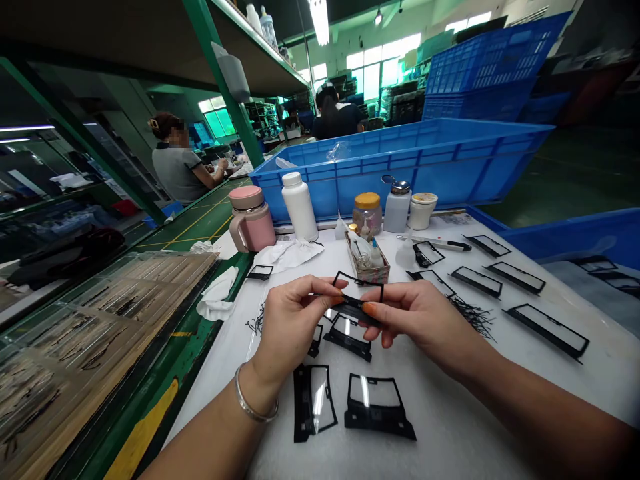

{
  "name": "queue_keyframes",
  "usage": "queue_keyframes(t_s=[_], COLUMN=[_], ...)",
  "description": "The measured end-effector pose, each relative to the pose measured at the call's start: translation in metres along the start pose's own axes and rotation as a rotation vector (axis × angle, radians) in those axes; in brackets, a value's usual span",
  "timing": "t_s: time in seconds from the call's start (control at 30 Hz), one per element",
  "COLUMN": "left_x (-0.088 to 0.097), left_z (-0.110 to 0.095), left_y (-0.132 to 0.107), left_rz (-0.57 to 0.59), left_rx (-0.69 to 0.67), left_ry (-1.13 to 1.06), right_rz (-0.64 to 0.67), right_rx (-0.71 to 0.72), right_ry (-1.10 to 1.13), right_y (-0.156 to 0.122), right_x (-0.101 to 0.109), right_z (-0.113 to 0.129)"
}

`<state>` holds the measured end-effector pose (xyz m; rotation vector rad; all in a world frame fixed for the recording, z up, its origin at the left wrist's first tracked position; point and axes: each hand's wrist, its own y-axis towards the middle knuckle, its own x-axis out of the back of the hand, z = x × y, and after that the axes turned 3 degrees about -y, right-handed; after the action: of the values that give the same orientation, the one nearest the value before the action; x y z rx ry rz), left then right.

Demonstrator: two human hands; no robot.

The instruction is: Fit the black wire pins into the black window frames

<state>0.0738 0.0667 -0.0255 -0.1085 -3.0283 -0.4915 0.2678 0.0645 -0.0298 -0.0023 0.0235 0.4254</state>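
Note:
My left hand (pixel 299 313) and my right hand (pixel 417 312) pinch the two ends of a black-framed clear panel (pixel 354 301), raised over the white work surface. Its upper frame shows between my fingers; part of its lower edge is hidden by them. Just beneath lies another black-framed panel (pixel 349 335). Closer to me are a panel turned sideways (pixel 316 401) and a wider panel (pixel 379 403), both flat on the surface. Thin black strips (pixel 473 315) are piled beside my right wrist, and more dark strips (pixel 256 323) lie left of my left hand.
Several finished-looking frames (pixel 547 331) lie to the right. Behind my hands stand a small box of bottles (pixel 374 272), a pink mug (pixel 254 223), a white bottle (pixel 300 208) and a large blue crate (pixel 400 157). Cardboard trays (pixel 75 347) lie left. Two people sit further off.

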Motion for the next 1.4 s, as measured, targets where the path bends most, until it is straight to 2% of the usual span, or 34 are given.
queue_keyframes(t_s=[0.4, 0.73, 1.1, 1.4], left_x=[0.0, 0.001, -0.001, -0.001], left_z=[-0.001, 0.001, 0.001, 0.001], left_y=[0.001, -0.002, -0.003, -0.006], left_rz=[0.007, 0.027, 0.05, 0.027], left_rx=[-0.028, -0.145, -0.147, -0.159], left_ry=[-0.058, 0.095, 0.04, 0.022], right_rz=[-0.007, -0.01, -0.144, -0.162], right_rx=[0.027, 0.005, 0.09, 0.139], right_ry=[-0.066, -0.03, -0.25, -0.236], right_y=[0.001, 0.001, -0.005, -0.006], right_x=[0.0, -0.005, -0.009, -0.012], right_z=[-0.002, -0.001, 0.002, 0.003])
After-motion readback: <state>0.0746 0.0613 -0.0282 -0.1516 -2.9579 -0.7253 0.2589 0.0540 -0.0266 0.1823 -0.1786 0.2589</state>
